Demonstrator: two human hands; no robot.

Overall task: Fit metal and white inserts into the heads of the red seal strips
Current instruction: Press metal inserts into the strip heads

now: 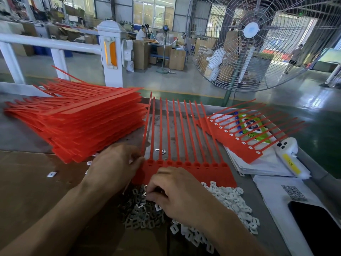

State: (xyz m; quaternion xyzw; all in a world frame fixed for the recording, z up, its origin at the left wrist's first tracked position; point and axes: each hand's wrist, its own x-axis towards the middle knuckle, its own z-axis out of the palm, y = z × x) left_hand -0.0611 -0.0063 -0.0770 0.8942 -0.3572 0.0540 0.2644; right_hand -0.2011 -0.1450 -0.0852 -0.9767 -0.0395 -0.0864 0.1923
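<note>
From my head view, the joined row of red seal strips (184, 169) lies flat on the surface (22, 133), heads toward me. My left hand (114, 165) grips its left end, fingers curled at the first head. Just below the row, my right hand (177, 193) picks in the pile of metal inserts (136, 213), fingers pinching a piece, I judge; the white inserts (230, 198) lie right of that pile. Next, I must seat a metal insert squarely in a head.

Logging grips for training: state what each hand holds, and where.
Left hand holds the flat red seal strip sheet at its left head edge. Right hand pinches among grey metal inserts; hold unclear.
</note>
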